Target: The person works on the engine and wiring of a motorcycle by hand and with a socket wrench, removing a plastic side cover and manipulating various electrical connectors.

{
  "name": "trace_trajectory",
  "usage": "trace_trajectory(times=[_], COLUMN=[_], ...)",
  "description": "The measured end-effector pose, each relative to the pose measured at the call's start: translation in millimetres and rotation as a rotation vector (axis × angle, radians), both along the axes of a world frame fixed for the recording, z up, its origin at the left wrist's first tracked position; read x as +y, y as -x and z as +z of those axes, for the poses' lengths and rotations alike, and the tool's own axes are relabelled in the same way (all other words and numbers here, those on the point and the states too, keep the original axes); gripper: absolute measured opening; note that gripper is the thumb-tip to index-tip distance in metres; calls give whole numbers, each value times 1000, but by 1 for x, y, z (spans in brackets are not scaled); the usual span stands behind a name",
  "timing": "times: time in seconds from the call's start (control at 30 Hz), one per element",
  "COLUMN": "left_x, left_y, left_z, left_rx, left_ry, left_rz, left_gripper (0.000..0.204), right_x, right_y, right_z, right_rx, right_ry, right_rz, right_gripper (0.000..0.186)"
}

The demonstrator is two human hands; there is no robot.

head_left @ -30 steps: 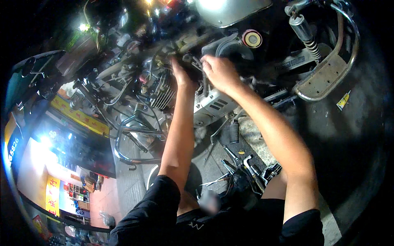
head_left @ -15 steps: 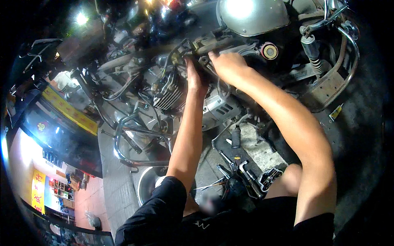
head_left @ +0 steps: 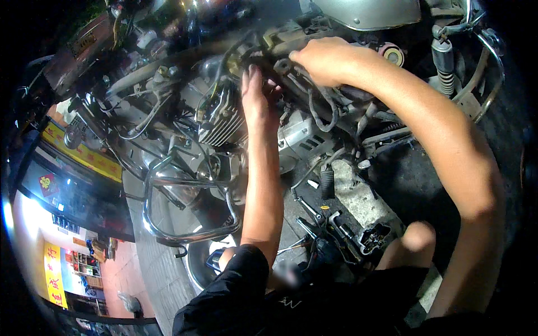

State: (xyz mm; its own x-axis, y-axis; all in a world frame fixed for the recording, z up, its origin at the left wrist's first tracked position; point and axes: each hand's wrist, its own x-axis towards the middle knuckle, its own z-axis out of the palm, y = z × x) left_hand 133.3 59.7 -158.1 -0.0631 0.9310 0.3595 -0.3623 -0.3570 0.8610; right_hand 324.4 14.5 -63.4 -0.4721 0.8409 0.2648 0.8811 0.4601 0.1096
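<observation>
A partly stripped motorcycle stands before me, its finned engine cylinder [head_left: 221,127] just left of my left forearm. My left hand [head_left: 259,99] reaches up beside the cylinder, under the frame, fingers apart and pointing away from me. Some of its fingertips show past the palm, and I see nothing held in it. To the right, my right hand [head_left: 324,60] is curled closed at the frame tube, thumb toward the left. Whatever it grips is hidden behind the fingers. Black rubber hoses [head_left: 316,106] hang between the hands, above the silver engine cover [head_left: 305,137].
A chrome crash bar [head_left: 190,235] juts out at the left. Below the engine lie several hand tools [head_left: 336,238] and a dirty metal part [head_left: 374,239]. A metal basin [head_left: 197,269] sits by my left elbow. A shock absorber [head_left: 443,67] stands at the right.
The view has shifted, so the tank-like silver cover sits higher and further right. My left fingers have spread apart more. The right hand stays at the frame, its elbow swung outward.
</observation>
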Motion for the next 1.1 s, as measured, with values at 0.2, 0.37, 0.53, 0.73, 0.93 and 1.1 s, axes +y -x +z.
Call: trace_trajectory(times=[0.2,0.37,0.53,0.73,0.93,1.1], left_x=[0,10,35,39,46,45], left_y=[-10,0,8,5,-6,-2], left_z=[6,-2,-15,-24,-27,-23], left_rx=[-271,-143,35,71,6,44], left_ry=[45,36,-24,-172,-103,-105], left_rz=[-340,-309,-142,-63,91,92], left_gripper=[49,55,58,55,41,37], right_x=[1,3,9,-27,-35,-38], right_y=[2,4,6,5,5,-1], right_z=[7,5,-4,-47,-79,-81], right_rx=[-50,-52,-14,588,997,977], right_ry=[45,42,40,2,-120,-115], right_rz=[-15,-15,-51,-117,7,-2], right_gripper=[35,37,33,28,36,36])
